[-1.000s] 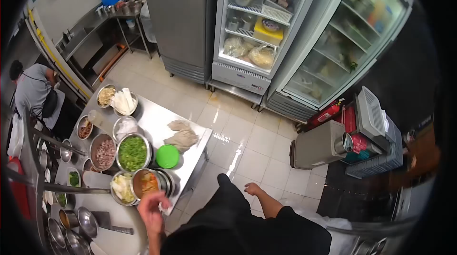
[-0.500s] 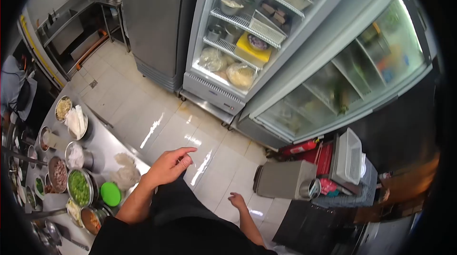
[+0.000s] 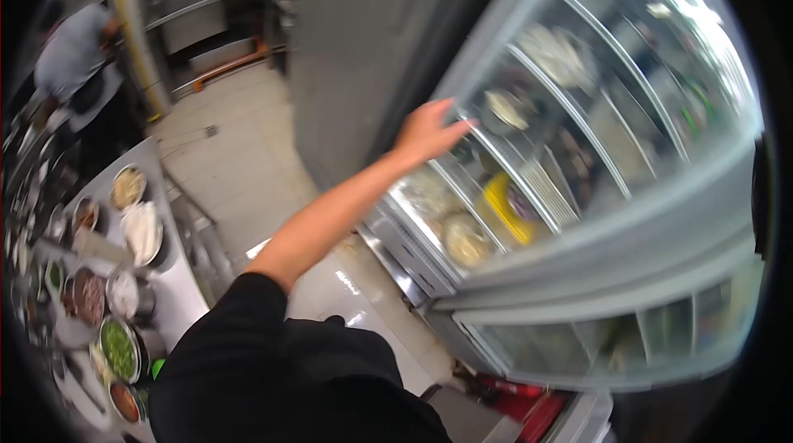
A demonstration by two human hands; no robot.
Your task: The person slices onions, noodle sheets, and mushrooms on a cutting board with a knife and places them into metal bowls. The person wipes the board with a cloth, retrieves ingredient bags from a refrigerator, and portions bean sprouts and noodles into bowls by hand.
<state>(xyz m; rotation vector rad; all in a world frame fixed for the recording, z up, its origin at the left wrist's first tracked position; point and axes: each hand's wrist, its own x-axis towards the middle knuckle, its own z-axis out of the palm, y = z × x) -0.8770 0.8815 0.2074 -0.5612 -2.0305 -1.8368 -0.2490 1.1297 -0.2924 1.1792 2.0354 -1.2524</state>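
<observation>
My left hand point(image 3: 431, 139) is stretched out at the near side of an upright refrigerator, its fingers apart and holding nothing that I can see. It looks slightly blurred, and I cannot tell whether it touches the shelf edge. Just past the fingertips, a metal bowl point(image 3: 505, 111) with pale food stands on a wire shelf point(image 3: 516, 164). Lower down are a yellow container point(image 3: 502, 205) and a plastic bag of pale food point(image 3: 467, 238). Higher up lies a clear plastic bag point(image 3: 557, 54). My right hand is out of view.
To my left, a steel table point(image 3: 178, 278) carries several bowls, among them one of chopped green vegetables point(image 3: 120, 350). A person in a grey shirt point(image 3: 74, 54) bends at the far left. A second glass-door refrigerator point(image 3: 578, 344) stands at right, beside a grey bin point(image 3: 462, 414).
My left hand has reached forward and up from above the floor to the refrigerator. My right hand has left the view. The camera has moved closer to the shelves and turned.
</observation>
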